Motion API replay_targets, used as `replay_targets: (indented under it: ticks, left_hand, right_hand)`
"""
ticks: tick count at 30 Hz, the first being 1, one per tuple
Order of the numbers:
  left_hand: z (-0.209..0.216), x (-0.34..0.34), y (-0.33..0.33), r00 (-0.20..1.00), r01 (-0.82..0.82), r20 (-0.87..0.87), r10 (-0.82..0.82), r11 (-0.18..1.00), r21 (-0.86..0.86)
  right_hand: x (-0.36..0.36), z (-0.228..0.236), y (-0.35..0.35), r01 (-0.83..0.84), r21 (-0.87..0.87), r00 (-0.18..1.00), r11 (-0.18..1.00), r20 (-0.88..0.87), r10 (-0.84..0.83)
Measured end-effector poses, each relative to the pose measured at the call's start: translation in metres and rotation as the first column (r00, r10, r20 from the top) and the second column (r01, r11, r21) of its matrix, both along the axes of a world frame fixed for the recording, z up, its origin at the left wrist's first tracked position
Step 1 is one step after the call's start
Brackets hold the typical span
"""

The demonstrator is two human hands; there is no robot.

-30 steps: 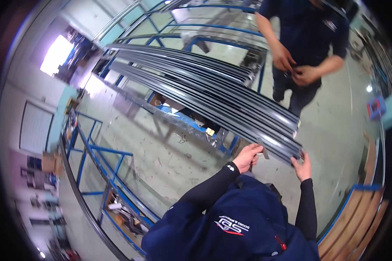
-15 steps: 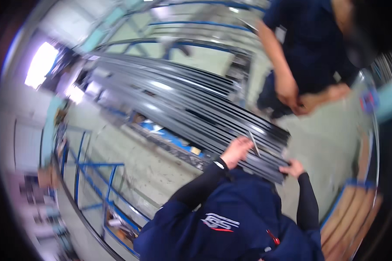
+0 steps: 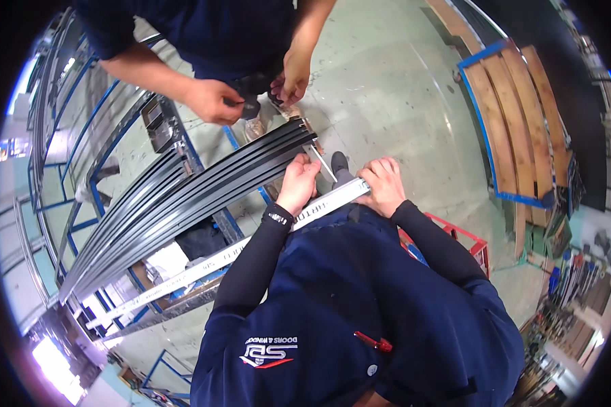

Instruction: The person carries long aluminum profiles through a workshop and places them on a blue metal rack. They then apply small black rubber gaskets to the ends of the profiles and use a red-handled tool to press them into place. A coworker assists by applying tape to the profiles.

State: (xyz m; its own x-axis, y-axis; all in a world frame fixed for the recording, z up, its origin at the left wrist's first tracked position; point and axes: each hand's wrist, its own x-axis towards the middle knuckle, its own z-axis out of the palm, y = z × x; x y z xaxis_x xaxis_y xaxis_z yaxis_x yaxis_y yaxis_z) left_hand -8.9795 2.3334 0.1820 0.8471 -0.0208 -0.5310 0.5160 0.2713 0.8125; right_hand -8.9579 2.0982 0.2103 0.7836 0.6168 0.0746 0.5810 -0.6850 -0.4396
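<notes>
A long, narrow profile (image 3: 217, 261) with a white printed face runs from the far left to my waist. My right hand (image 3: 383, 186) is closed around its near end. My left hand (image 3: 300, 182), with fingers pinched, holds a thin pale strip (image 3: 324, 164) that slants down toward the profile's end; its exact kind is unclear. Beyond it, several long black profiles (image 3: 210, 169) lie side by side on a blue-framed rack (image 3: 227, 224). Their near ends are just past my left hand.
Across the profiles stands a co-worker in dark blue, whose hands (image 3: 214, 102) are near a small dark object (image 3: 251, 95). A blue-edged wooden-slat rack (image 3: 516, 122) stands at the right. Beside my right arm is a red metal frame (image 3: 455, 237). Blue rails stand at the left.
My view has swung, so the co-worker now appears upper left. The profile at my right hand showed dark before and now shows a white printed face. My left hand still holds the thin strip.
</notes>
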Motion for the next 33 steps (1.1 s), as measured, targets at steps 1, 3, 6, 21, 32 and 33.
replay_targets:
  ticks: [1, 3, 6, 21, 32, 33]
  left_hand:
    - [-0.004, -0.005, -0.006, 0.997, 0.012, -0.072, -0.015, 0.999, -0.046]
    - [-0.017, -0.010, -0.008, 0.995, 0.016, -0.093, -0.019, 0.999, -0.034]
    - [-0.019, -0.009, -0.003, 0.996, -0.009, -0.092, -0.004, 0.990, -0.138]
    - [-0.009, -0.004, 0.000, 0.995, 0.016, -0.094, -0.035, 0.981, -0.194]
    - [-0.010, -0.005, 0.002, 0.993, 0.005, -0.111, -0.027, 0.981, -0.196]
    - [-0.013, -0.005, 0.003, 0.994, 0.003, -0.107, -0.025, 0.979, -0.205]
  right_hand:
    - [-0.003, 0.000, -0.002, 0.016, 0.030, 1.000, 0.999, 0.002, -0.017]
    - [-0.008, 0.000, -0.003, 0.041, 0.088, 0.999, 0.995, 0.006, -0.041]
    - [-0.006, 0.011, -0.008, 0.167, 0.191, 0.961, 0.967, -0.250, -0.116]
    - [0.002, 0.023, -0.004, 0.319, 0.004, 0.946, 0.948, -0.056, -0.318]
    - [0.000, 0.024, 0.004, 0.376, -0.071, 0.926, 0.924, 0.011, -0.377]
    - [0.000, 0.024, 0.005, 0.380, -0.076, 0.925, 0.922, 0.009, -0.380]
